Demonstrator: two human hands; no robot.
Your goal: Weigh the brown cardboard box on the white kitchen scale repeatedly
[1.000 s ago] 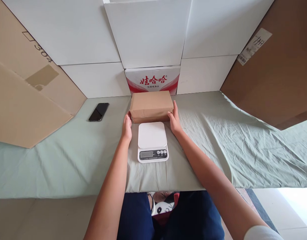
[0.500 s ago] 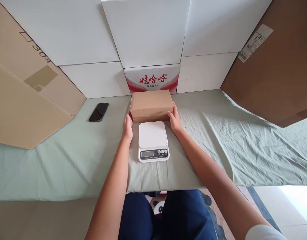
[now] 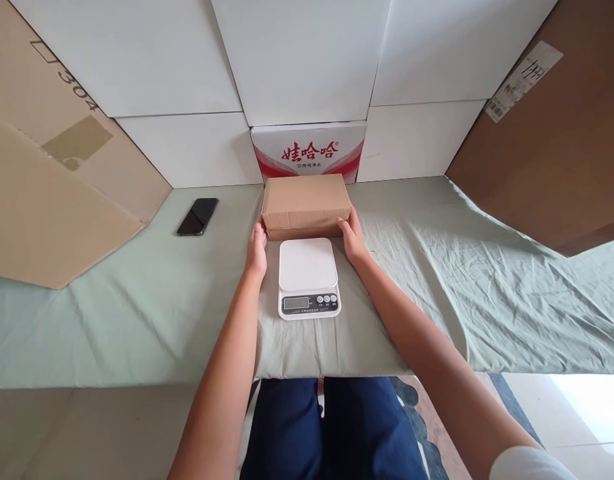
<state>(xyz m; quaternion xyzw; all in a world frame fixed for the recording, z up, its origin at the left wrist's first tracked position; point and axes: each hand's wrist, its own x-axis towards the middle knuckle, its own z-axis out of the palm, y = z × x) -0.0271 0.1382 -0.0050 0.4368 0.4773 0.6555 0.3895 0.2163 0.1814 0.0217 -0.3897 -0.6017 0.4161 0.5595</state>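
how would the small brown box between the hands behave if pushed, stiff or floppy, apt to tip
The small brown box should prove fairly stiff, as its cardboard faces look flat. It seems unlikely to roll or tip, being low and wide. Its weight is hard to guess, since the inside is hidden.

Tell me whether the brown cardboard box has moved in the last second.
No, not visibly: the brown cardboard box sits in the same place against the red-and-white Wahaha water carton behind it; only the camera view has shifted slightly.
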